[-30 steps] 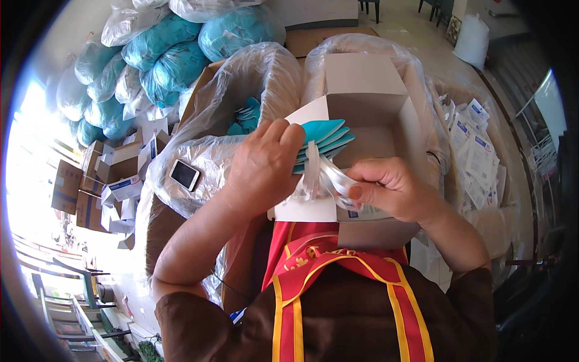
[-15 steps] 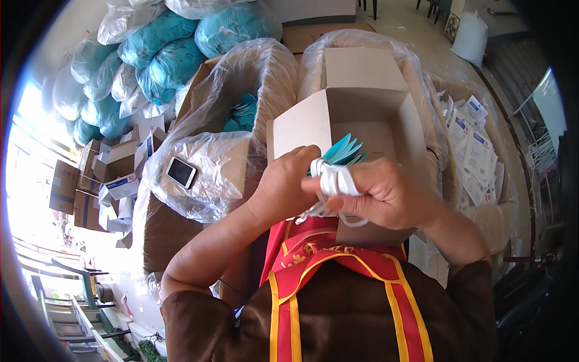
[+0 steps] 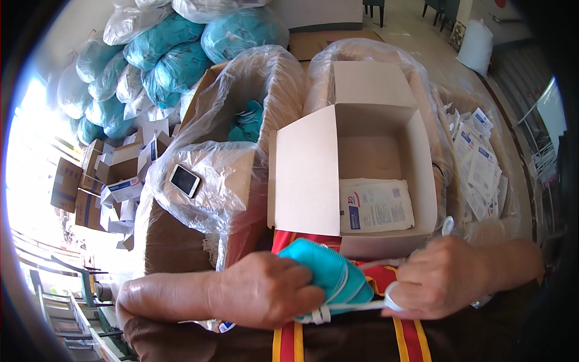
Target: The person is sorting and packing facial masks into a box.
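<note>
Close to my body, a teal face mask [image 3: 338, 280] with a pleated edge is gripped at its left side by my closed left hand [image 3: 268, 289]. It may be a stack of several; my fingers hide the rest. My right hand [image 3: 431, 277] is closed around white elastic straps [image 3: 359, 306], which stretch taut from the mask to its fingers. One loop of strap sticks up above the right knuckles. Just beyond both hands stands an open cardboard box [image 3: 304, 175]. Flat white printed packets [image 3: 380, 208] lie on its bottom.
To the left, a plastic-lined carton [image 3: 280, 90] holds loose teal masks [image 3: 246, 123], and a phone [image 3: 184, 180] rests on its plastic-covered flap. At right, another lined carton contains white packets [image 3: 476, 157]. Bags of teal items [image 3: 175, 63] pile up at the far left, above opened small boxes [image 3: 123, 166].
Both hands have come back from over the box toward my body and moved apart. The mask now shows broadside, and the straps stretch between the hands. The packets in the box have come into view.
</note>
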Action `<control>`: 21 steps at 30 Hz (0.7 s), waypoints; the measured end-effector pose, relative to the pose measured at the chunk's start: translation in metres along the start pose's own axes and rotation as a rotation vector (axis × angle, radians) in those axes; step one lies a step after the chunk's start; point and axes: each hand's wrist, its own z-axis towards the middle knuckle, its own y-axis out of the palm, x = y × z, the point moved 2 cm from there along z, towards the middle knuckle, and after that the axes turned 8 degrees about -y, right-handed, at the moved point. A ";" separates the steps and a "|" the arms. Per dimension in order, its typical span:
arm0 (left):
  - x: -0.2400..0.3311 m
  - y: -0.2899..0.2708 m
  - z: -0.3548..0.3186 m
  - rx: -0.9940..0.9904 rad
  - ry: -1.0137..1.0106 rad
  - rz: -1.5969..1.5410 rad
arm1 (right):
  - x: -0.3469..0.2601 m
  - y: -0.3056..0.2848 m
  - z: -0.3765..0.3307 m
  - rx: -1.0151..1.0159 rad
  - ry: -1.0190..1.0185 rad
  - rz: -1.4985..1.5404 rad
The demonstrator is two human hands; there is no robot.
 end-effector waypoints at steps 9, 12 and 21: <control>0.004 0.004 -0.014 0.074 0.015 -0.032 | -0.003 -0.001 -0.030 -0.089 0.140 0.167; 0.003 0.001 -0.013 0.069 0.025 -0.014 | -0.007 0.000 -0.035 -0.099 0.174 0.196; -0.080 0.009 -0.084 0.137 -0.772 0.485 | 0.058 -0.021 -0.143 0.662 1.063 0.349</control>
